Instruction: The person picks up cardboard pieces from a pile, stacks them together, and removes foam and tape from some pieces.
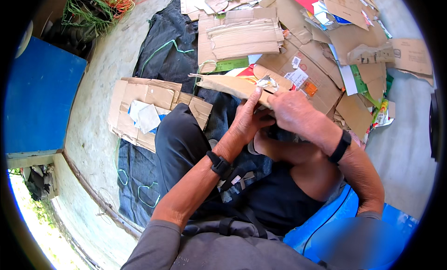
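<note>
A folded piece of brown cardboard [227, 86] lies across both hands, its long end pointing left. My left hand [249, 116] grips its lower edge, thumb on top near a patch of crumpled silvery tape or film [268, 82]. Beside it my right hand [291, 106] is closed around a small dark object whose thin tip touches the cardboard by the silvery patch; most of that object is hidden in the fingers. Left of my knee rests a stack of flattened cardboard [139, 92] with white paper [148, 117] on it.
Flattened cartons [244, 39] and a mixed heap of cardboard and paper [363, 36] cover the far side. Dark woven sheeting [164, 36] lies beneath, with green string on it. A blue panel [42, 95] stands left; tangled green netting or twine [83, 15] is at the upper left.
</note>
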A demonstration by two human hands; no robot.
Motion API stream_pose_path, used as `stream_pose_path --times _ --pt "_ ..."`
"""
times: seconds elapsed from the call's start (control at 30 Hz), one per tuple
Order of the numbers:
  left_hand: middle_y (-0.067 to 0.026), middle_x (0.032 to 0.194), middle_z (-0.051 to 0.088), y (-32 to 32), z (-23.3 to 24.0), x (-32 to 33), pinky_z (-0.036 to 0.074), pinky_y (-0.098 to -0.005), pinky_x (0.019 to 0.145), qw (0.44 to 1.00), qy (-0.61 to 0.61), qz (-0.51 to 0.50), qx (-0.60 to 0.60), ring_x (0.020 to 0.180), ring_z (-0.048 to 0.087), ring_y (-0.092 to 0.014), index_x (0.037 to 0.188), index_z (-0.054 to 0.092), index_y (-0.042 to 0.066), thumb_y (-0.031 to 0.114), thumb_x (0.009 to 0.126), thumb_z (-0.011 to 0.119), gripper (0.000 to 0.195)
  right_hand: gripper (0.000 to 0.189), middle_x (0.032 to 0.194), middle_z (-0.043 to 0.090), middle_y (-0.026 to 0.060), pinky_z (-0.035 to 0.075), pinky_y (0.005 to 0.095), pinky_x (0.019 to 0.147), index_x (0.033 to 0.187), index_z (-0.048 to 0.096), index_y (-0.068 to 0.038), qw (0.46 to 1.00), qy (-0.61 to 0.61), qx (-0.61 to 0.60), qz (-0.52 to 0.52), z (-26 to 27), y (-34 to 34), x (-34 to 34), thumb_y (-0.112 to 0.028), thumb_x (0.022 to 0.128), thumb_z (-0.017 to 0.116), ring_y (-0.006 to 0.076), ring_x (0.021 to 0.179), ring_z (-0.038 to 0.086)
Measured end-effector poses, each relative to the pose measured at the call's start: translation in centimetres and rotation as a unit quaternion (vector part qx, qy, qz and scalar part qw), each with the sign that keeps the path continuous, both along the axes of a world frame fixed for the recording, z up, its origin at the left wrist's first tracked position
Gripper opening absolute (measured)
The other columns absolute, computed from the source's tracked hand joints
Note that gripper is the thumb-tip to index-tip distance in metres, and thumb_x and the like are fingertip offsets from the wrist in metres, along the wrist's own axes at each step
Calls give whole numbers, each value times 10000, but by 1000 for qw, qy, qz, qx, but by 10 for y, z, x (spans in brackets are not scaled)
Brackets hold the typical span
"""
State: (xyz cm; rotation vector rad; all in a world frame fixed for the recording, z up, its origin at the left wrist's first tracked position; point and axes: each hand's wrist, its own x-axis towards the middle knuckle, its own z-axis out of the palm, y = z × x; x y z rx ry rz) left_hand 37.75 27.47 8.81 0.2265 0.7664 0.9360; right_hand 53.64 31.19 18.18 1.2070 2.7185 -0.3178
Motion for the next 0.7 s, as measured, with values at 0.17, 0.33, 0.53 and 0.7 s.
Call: stream_pose_path --times 0.17,0.33,0.53,0.7 --pt "-148 1225 650 -5 -31 -14 496 -489 1005 992 -25 84 -90 1143 623 -316 1320 557 31 377 979 624 490 247 905 695 199 588 419 775 971 722 13 1000 27 -10 8 -28 -30 -44 -126 770 692 343 896 715" --pt "-186 1049 673 -31 -46 -29 577 -440 791 974 130 105 -155 956 686 -301 1204 574 -95 135 915 557 370 423 952 681 242 562 447 862 1073 661 56 981 48 -187 -31 -44 -48 -51 -323 887 690 406 961 689" --pt "-202 1155 644 -50 -39 -43 572 -469 893 973 140 118 -140 1022 669 -327 1290 518 -92 87 897 552 433 625 1084 689 286 531 433 912 1186 634 72 882 154 -408 -177 -79 -8 -7 -511 962 613 390 1049 670" --pt "-205 1220 618 -53 -37 -48 555 -499 961 973 134 131 -133 1100 643 -338 1339 483 -74 91 901 565 475 593 1091 701 277 528 428 918 1218 625 74 923 73 -356 -128 -74 -7 -5 -475 1000 575 380 1052 676"
